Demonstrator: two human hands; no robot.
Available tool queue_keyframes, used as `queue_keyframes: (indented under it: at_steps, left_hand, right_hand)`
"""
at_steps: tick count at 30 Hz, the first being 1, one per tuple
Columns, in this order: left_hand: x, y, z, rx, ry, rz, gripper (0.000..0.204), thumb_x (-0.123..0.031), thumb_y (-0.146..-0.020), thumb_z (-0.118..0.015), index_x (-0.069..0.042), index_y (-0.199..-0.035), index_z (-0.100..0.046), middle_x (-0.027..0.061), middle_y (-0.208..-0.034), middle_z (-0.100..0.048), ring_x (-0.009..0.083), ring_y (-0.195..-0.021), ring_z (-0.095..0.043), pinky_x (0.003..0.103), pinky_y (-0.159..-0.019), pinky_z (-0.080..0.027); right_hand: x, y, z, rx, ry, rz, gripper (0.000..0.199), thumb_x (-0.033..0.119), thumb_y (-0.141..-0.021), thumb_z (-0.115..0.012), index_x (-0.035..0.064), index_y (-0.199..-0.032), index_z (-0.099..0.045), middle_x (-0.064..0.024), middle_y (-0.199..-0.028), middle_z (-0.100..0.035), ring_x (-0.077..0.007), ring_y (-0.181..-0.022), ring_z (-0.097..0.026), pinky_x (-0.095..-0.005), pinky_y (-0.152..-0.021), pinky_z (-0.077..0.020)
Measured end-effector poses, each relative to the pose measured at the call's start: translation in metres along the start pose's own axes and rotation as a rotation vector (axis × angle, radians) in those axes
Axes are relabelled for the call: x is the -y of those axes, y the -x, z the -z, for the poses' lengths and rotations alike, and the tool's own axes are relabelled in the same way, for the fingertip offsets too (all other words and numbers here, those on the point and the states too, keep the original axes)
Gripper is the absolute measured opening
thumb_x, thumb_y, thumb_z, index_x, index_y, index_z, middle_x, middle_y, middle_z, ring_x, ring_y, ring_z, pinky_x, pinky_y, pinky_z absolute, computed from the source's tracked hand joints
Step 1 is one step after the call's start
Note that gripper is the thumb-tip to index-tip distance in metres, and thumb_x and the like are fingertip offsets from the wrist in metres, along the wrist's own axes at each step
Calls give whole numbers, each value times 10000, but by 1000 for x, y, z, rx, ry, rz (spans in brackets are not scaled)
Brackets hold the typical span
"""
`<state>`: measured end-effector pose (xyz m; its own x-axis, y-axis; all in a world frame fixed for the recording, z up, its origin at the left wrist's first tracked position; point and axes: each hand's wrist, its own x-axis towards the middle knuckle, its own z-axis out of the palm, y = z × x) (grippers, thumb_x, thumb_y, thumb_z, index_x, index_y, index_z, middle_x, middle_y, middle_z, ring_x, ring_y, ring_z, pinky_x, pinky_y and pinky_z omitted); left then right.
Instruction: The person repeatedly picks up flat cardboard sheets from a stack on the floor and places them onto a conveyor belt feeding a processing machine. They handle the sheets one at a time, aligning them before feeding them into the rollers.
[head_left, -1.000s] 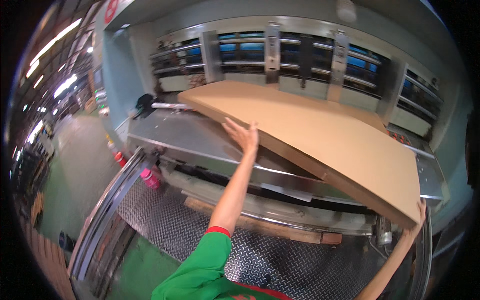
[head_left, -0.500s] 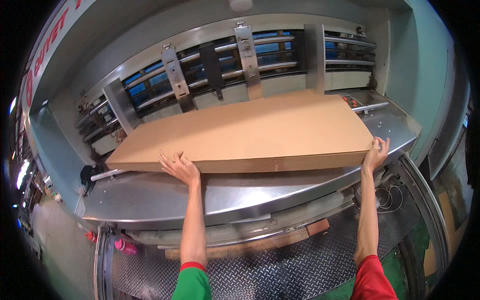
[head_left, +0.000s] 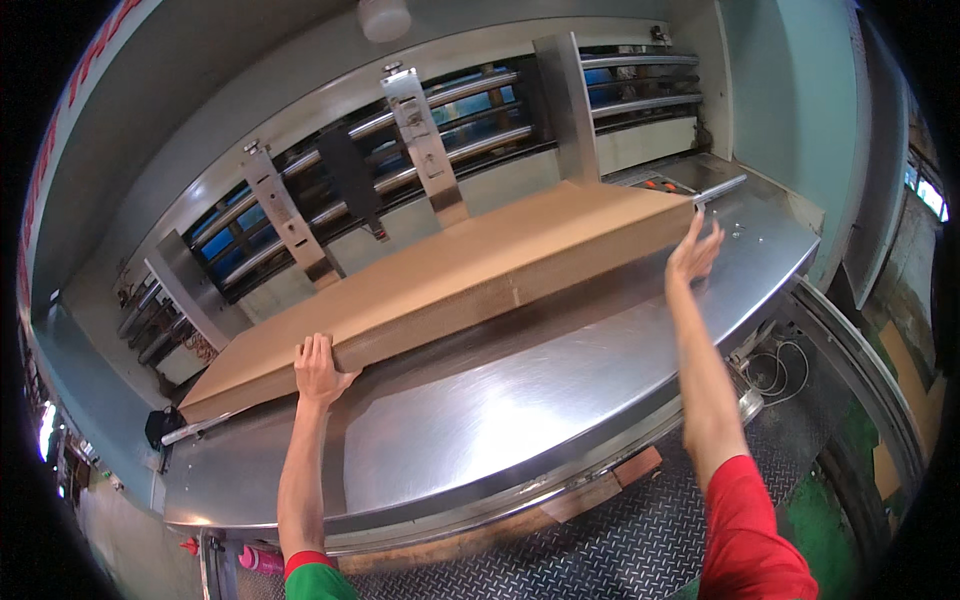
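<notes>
A stack of flat brown cardboard sheets (head_left: 430, 265) lies on the shiny metal table (head_left: 480, 410), its far side close to the machine's metal uprights. At its near edge, left of the middle, my left hand (head_left: 318, 372) presses against the stack. Its fingers are flat over the top edge and the thumb points out to the side. My right hand (head_left: 694, 252) is at the right near corner of the stack, fingers spread and palm turned toward the stack's end. Whether its fingertips touch the cardboard is hard to see.
Upright metal guides (head_left: 425, 145) and a dark plate (head_left: 350, 175) stand behind the stack, before horizontal rollers. A metal rod (head_left: 722, 188) sticks out at the right. Below are a ridged metal floor plate (head_left: 470, 575), a pink bottle (head_left: 262, 560) and a white cable (head_left: 795, 370).
The cardboard stack has slid away from me, toward the uprights, baring more of the table's near part. Both hands went along with it. The view has also turned and shifted.
</notes>
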<state>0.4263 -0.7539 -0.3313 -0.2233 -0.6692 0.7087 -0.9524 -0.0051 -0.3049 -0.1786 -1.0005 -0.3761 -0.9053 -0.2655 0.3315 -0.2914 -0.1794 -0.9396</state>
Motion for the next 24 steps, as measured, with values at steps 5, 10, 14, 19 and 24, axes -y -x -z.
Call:
queue_keyframes:
  at_steps: [5,10,14,19,24]
  left_hand:
    - [-1,-22,-11,0,-29,-103,669,-374,-533,-890,-31,-1009,-569,126,-953,-573,326,-919,-567,432,-762,-426]
    - [5,-67,-50,-5,-36,-133,628,-339,-568,-869,-26,-1022,-568,132,-974,-581,323,-952,-576,440,-785,-446]
    - [8,-108,-93,-29,-53,-137,656,-348,-576,-861,-27,-1060,-555,140,-1035,-576,328,-1028,-574,443,-832,-464]
    - [27,-133,-119,-18,-130,-170,751,-407,-581,-870,-32,-1142,-542,122,-1135,-573,301,-1109,-544,424,-926,-442]
    - [38,-128,-123,-25,-140,-235,794,-439,-630,-851,-72,-1260,-536,94,-1226,-553,277,-1161,-526,429,-970,-428]
  right_hand:
    - [-20,23,-15,85,81,72,676,627,-995,-342,81,-1357,-504,-171,-1548,-363,-320,-1403,-354,-549,-1118,-231]
    - [-11,20,-11,230,187,47,630,603,-1004,-353,70,-1282,-544,-143,-1490,-438,-295,-1376,-391,-537,-1104,-252]
    - [-10,22,-14,246,178,57,611,588,-1007,-367,76,-1291,-541,-156,-1524,-404,-304,-1406,-357,-538,-1118,-229]
    - [1,31,-17,208,201,338,547,519,-975,-502,82,-1301,-541,-164,-1544,-378,-315,-1404,-354,-535,-1140,-183]
    - [69,109,-48,627,102,1359,664,462,-801,-757,126,-1327,-530,-125,-1590,-308,-263,-1381,-389,-516,-1152,-190]
